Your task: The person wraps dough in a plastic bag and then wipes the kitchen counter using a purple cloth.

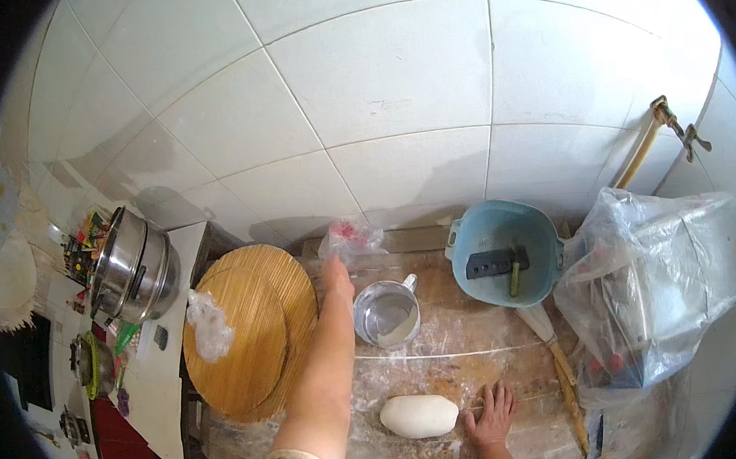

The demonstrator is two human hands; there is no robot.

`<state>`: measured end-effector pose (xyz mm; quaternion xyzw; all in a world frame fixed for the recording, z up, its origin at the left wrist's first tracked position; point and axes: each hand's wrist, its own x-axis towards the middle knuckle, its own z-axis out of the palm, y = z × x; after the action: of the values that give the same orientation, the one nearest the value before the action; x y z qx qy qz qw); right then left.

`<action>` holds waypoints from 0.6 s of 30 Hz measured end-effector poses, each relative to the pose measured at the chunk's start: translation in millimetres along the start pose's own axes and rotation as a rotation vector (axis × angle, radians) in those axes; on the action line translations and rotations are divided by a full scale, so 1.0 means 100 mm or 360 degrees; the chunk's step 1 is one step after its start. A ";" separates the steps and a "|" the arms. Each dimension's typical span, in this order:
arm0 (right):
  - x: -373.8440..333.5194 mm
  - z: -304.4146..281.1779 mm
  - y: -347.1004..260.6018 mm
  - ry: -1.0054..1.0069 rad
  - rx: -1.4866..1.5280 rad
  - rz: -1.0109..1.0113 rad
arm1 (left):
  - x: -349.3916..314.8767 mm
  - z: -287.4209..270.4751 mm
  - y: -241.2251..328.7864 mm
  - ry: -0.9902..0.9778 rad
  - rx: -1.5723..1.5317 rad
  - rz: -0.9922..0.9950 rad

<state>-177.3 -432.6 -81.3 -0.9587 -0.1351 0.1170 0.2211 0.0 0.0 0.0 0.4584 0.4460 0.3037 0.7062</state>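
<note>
My left arm stretches away across the board, and my left hand (336,276) is closed at the near edge of a clear plastic bag (353,237) with something red and pink inside. Its fingertips are mostly hidden. My right hand (490,417) rests on the floury wooden board (480,362) with its fingers spread, holding nothing. Just left of it lies a smooth, pale oval lump of dough (419,416), apart from the fingers. Between the bag and the dough stands a metal cup (387,313) with a handle, with pale residue inside.
Round slatted wooden lids (239,341) lean at the left, a crumpled plastic bag (210,326) on them. Beyond stands a steel steamer pot (136,267). A blue basin (504,220) holds a dark grater-like piece. At right are a plastic-covered metal box (670,277) and a brush (556,353).
</note>
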 end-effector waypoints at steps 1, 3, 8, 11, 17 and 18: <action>-0.02 -0.01 -0.07 0.0001 0.0028 -0.0002 | -0.02 -0.03 0.11 -0.0066 -0.0049 0.0061; 0.01 0.10 -0.19 0.0061 0.0103 -0.0059 | 0.10 -0.08 0.42 -0.0181 -0.0169 0.0366; -0.14 -0.01 -0.02 0.0189 0.0044 -0.0097 | -0.67 -0.23 1.15 -0.0559 -0.0304 0.0419; -0.16 0.02 -0.02 0.0230 0.0112 -0.0109 | -1.33 -0.56 1.64 -0.0693 -0.0388 0.0389; -0.13 -0.30 -0.29 0.0333 0.0671 0.0010 | -2.36 -1.44 2.33 -0.0860 -0.0617 0.0442; -0.20 -0.39 -0.49 0.0360 0.0728 -0.0132 | -2.47 -1.62 2.37 -0.0840 -0.0714 0.0436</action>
<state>-194.9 -411.8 -21.4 -0.8845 -0.1187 0.0273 0.4504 -255.0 -52.0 274.8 0.4102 0.1055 0.3569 0.8326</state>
